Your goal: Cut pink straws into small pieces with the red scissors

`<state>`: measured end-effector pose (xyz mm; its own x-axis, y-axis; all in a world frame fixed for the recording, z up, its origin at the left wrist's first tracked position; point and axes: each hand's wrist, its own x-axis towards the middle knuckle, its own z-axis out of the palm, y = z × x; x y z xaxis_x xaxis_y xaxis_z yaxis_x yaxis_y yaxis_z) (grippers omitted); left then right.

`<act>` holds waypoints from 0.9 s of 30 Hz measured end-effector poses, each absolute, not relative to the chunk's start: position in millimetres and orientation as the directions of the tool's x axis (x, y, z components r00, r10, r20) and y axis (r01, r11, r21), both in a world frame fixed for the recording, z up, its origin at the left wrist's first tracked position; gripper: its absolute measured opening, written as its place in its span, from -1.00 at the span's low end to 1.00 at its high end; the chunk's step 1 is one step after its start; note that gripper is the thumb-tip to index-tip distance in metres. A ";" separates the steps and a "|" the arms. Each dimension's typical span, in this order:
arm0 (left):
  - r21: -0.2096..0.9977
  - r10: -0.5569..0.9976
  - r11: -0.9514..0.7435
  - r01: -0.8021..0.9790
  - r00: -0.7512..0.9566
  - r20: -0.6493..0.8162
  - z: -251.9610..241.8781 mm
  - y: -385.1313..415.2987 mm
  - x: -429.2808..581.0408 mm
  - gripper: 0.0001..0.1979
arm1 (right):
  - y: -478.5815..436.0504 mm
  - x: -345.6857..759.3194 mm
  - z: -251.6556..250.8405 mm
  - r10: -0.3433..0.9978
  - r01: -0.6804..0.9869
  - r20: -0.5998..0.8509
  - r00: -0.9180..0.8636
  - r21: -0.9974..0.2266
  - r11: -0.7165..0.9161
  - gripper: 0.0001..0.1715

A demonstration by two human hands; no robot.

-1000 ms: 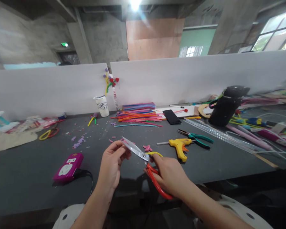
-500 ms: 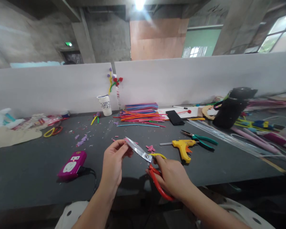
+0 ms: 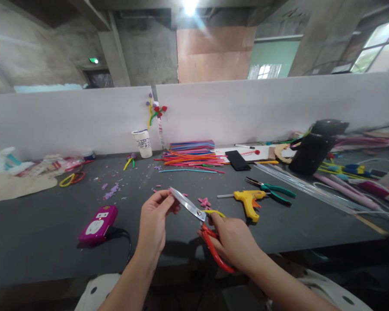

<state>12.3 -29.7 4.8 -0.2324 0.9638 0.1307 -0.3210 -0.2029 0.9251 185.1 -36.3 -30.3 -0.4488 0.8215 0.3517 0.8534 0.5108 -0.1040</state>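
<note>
My right hand (image 3: 235, 237) grips a pair of scissors (image 3: 188, 206) by the handles, one red and one yellow. The blades point up and left and look nearly closed, with their tip at the fingertips of my left hand (image 3: 157, 214). Thumb and fingers of that hand pinch a small pink piece of pipe cleaner, mostly hidden behind them and the blade. Short pink cut pieces (image 3: 205, 202) lie on the dark table just beyond the scissors. To their right rests a yellow glue gun (image 3: 248, 203).
A bundle of coloured pipe cleaners (image 3: 191, 155) lies at the back beside a white cup (image 3: 143, 144). Pliers (image 3: 274, 189), a phone (image 3: 237, 160) and a black flask (image 3: 313, 149) are on the right. A magenta box (image 3: 99, 225) with a cable and purple scraps (image 3: 112, 191) are leftward.
Both hands stay almost in place. The scissors have shifted very slightly to the left, their tip still at the left fingertips.
</note>
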 end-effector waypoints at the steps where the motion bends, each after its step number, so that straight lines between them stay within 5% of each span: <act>1: 0.925 0.965 -0.201 -0.324 -0.230 0.129 4.8 -30.0 12.2 -0.94 | -36.4 184.9 -30.5 0.821 0.852 0.354 -0.448 -0.109 0.512 -0.55; 27: 0.935 0.949 -0.248 -0.252 -0.258 0.182 11.0 -29.8 6.8 -0.94 | -38.9 180.6 -25.7 0.833 0.842 0.366 -0.415 -0.193 0.504 -0.60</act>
<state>6.8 -29.8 11.0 -0.2582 0.9487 0.1825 -0.2521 -0.2485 0.9352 180.6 -38.9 -25.7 -0.4152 0.8331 0.3655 0.8417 0.5042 -0.1929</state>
